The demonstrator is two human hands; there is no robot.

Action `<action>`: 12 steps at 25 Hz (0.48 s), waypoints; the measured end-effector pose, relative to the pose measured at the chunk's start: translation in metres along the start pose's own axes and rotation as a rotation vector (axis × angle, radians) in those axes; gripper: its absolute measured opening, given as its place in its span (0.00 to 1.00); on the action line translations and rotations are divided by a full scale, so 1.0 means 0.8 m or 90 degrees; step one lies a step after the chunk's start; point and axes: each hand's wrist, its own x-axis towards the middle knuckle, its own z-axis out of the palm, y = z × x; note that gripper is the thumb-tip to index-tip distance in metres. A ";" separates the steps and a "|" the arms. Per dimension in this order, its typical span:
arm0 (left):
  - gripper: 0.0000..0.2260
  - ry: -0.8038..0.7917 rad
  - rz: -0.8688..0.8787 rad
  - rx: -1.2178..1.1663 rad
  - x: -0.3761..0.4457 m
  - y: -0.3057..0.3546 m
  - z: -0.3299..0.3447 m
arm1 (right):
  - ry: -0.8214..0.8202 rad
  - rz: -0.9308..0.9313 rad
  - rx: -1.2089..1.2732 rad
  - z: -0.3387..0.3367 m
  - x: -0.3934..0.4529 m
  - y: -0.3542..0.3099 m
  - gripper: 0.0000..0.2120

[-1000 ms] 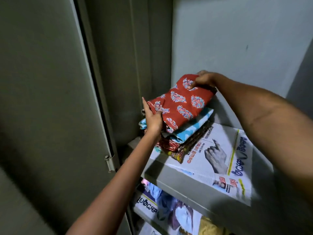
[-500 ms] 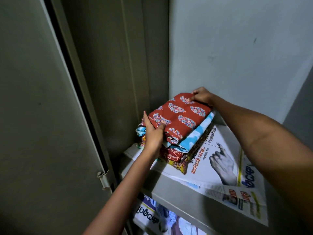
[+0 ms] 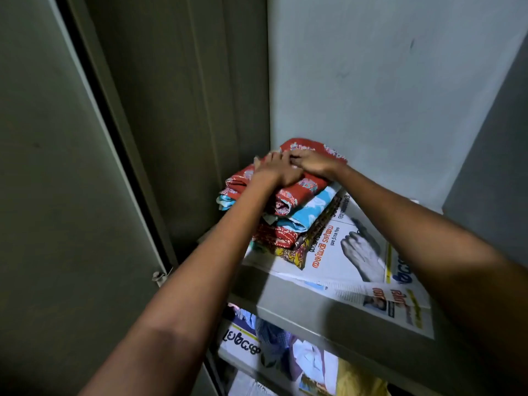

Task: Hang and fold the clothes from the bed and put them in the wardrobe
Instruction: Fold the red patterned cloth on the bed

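Note:
A folded red patterned cloth (image 3: 313,185) lies on top of a stack of folded clothes in the back left corner of a wardrobe shelf (image 3: 300,304). Under it are a blue and white cloth (image 3: 311,211), a dark red one (image 3: 275,237) and a yellow patterned one (image 3: 291,255). My left hand (image 3: 275,171) and my right hand (image 3: 313,164) both lie flat on top of the red cloth, side by side, fingers stretched and touching each other.
A newspaper (image 3: 360,261) lines the shelf to the right of the stack. The grey wardrobe door (image 3: 57,195) stands open on the left. The lower shelf holds another newspaper (image 3: 243,342) and more clothes (image 3: 274,344). Wardrobe walls close in behind and on the right.
The red cloth has settled flat on the stack. My left hand left its front edge and my right hand its back corner; both now press on its top.

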 end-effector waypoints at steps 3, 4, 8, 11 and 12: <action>0.38 -0.082 -0.056 0.010 0.007 -0.018 0.035 | -0.033 0.024 -0.279 0.009 0.017 0.019 0.22; 0.41 -0.080 -0.064 0.010 0.007 -0.019 0.036 | -0.012 0.036 -0.322 0.010 0.024 0.021 0.23; 0.49 -0.093 -0.077 0.025 0.001 -0.013 0.035 | 0.069 0.096 -0.352 0.013 0.040 0.032 0.29; 0.50 -0.097 -0.102 0.012 0.001 -0.014 0.039 | 0.086 0.151 -0.326 0.014 0.048 0.035 0.31; 0.50 -0.100 -0.110 0.009 0.002 -0.014 0.038 | 0.094 0.164 -0.322 0.016 0.050 0.035 0.32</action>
